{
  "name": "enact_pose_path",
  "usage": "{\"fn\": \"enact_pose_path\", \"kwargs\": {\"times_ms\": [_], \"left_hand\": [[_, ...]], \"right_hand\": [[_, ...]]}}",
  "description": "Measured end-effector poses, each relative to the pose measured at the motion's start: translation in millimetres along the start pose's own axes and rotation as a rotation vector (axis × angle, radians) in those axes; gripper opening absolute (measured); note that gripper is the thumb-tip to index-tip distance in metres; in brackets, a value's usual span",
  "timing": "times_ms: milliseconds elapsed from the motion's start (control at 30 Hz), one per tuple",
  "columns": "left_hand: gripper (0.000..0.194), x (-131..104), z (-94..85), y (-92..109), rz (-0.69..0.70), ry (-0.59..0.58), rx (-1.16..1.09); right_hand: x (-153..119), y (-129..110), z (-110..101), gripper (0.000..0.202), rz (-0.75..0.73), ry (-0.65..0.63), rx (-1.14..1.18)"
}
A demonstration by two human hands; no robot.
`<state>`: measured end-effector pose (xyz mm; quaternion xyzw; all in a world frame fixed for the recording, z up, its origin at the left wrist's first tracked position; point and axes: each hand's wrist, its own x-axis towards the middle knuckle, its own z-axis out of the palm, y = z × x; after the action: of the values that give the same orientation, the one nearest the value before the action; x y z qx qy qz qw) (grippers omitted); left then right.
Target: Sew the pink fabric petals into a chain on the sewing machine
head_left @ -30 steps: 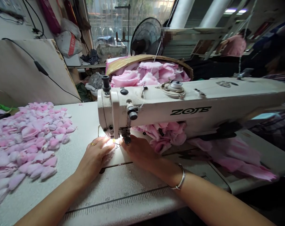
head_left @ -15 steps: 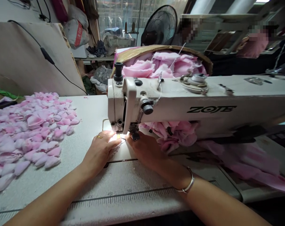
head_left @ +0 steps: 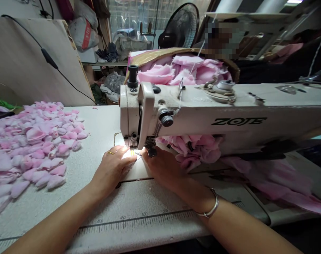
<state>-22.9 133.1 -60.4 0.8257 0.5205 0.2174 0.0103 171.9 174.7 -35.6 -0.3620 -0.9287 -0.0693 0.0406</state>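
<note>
Both hands meet under the lit needle area of a white sewing machine (head_left: 192, 116). My left hand (head_left: 111, 165), a ring on one finger, is left of the presser foot with thumb and fingers drawn together at the glare. My right hand (head_left: 162, 165) lies to the right, its fingertips partly behind a dark machine part. Whatever the fingers hold is washed out by the lamp or hidden. A heap of pink and white stuffed fabric pieces (head_left: 41, 141) spreads over the table at left. Bunched pink fabric (head_left: 194, 148) sits under the machine arm.
Behind the machine stands an open box (head_left: 149, 58) of pink fabric. More pink cloth (head_left: 279, 183) trails along the right side. A printed ruler (head_left: 139, 220) runs along the table's front edge. A fan (head_left: 180, 26) and a person (head_left: 222, 38) are in the background.
The view has shifted slightly, so the fabric heap and background sit a little further left and up. Both hands keep almost the same place at the needle.
</note>
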Motion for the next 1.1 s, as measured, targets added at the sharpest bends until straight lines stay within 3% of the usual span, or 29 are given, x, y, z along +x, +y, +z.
{"fn": "enact_pose_path", "kwargs": {"times_ms": [167, 267, 433, 567, 800, 1100], "left_hand": [[0.026, -5, 1.8, -4, -0.042, 0.001, -0.026], [0.025, -7, -0.7, -6, -0.035, 0.016, -0.124], [0.023, -8, -8.3, -5, -0.129, 0.042, -0.318], [0.021, -7, -12.4, -4, -0.199, 0.062, -0.371], [0.011, -4, -18.2, 2, 0.102, 0.119, 0.015], [0.016, -10, -15.7, -1, 0.114, -0.034, -0.016]], "right_hand": [[-10, 4, 3, 0.019, 0.087, 0.043, 0.061], [-22, -2, 3, 0.023, -0.008, 0.106, 0.121], [-29, -24, 1, 0.028, -0.189, 0.091, 0.183], [-20, -31, 6, 0.026, -0.180, 0.028, 0.267], [-22, -27, 8, 0.020, -0.201, -0.007, 0.262], [-30, -26, 1, 0.024, -0.269, 0.018, 0.112]]}}
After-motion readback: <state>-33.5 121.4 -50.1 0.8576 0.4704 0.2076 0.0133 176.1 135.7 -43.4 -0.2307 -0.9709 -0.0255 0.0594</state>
